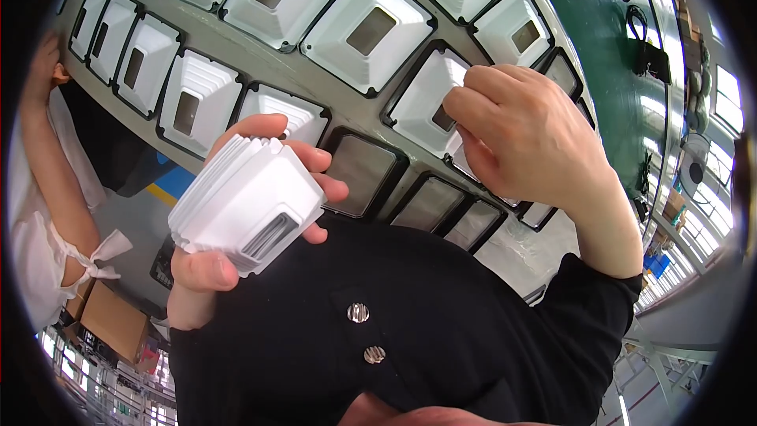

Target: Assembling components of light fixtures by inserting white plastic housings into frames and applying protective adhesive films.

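We have a long grey tabletop running across the upper half of our view, laid with slanting rows of framed pieces. Beyond it on the right lies a glossy green surface. Our black top fills the lower middle. At the left, near the tabletop's edge, we see a co-worker's arm and part of a white garment, with an open cardboard box below.

Most of the black frames carry white, stepped, funnel-shaped pieces, each with a rectangular opening. The frames nearest us, such as the black-rimmed frame just beyond our left fingers, have no white piece in them.

We hold our right hand over the right side of one framed white piece, hiding part of it. Its fingers curl close together; we cannot tell whether they touch the piece or pinch anything.

Our left hand is clamped on a stack of similar white pieces, nested and tilted, thumb on the near side and fingers around the far side. The stack is in front of our body, its opening turned toward the lower right.

Smallest of all are two silvery buttons on our top.
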A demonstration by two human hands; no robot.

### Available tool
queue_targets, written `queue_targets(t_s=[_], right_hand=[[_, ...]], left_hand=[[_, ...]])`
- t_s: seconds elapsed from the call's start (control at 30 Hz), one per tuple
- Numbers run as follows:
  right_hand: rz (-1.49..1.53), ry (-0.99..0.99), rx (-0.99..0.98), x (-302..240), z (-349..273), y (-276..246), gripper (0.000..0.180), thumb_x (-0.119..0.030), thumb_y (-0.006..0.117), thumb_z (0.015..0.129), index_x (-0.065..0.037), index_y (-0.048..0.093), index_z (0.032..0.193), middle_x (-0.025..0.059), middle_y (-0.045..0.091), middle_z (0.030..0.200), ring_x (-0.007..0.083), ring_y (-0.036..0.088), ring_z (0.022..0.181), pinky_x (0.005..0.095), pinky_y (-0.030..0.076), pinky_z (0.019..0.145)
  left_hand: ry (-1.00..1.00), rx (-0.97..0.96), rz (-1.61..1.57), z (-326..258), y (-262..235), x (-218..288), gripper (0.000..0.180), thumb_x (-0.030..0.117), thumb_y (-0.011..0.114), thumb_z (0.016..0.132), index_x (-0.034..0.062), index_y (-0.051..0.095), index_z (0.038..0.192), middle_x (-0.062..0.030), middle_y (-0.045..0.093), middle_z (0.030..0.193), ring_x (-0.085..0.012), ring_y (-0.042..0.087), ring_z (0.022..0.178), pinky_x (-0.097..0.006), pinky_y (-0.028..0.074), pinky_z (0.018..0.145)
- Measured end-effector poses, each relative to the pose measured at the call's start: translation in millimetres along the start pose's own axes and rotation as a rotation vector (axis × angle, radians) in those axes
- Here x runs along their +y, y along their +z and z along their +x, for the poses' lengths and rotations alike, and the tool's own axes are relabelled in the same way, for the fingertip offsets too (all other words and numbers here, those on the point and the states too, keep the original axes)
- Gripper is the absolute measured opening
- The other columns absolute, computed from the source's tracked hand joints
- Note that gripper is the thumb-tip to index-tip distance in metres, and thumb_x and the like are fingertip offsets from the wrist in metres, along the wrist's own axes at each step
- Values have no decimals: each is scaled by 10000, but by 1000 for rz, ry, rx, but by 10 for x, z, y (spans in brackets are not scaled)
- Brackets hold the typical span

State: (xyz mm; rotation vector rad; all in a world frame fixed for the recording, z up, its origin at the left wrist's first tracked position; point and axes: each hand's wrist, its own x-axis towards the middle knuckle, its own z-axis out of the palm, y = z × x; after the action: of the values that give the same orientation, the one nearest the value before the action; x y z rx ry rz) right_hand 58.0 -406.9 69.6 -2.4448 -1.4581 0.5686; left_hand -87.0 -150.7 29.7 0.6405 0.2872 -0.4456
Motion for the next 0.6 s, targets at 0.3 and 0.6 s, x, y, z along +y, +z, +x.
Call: queue_targets(t_s=[0.3, 0.6], right_hand=[[-82, -17, -16, -30, -55, -38, 209, -26, 624, 636, -44, 532, 823, 80, 474, 744, 262, 527, 693, 370, 462, 621], [-69, -10, -28, -37, -110, -61, 206, -26, 633, 652, -42, 510, 817, 84, 477, 755, 270, 529, 696, 378, 463, 630]], left_hand=[[-6, 16, 21, -25, 76, -55, 1066, 312, 831, 645, 39, 186, 1449, -223, 443, 1305, -427, 512, 1184, -445, 590, 812], [-27, 50, 27, -40, 182, -70, 1074, 320, 838, 645, 33, 185, 1447, -221, 445, 1303, -429, 515, 1185, -440, 594, 801]])
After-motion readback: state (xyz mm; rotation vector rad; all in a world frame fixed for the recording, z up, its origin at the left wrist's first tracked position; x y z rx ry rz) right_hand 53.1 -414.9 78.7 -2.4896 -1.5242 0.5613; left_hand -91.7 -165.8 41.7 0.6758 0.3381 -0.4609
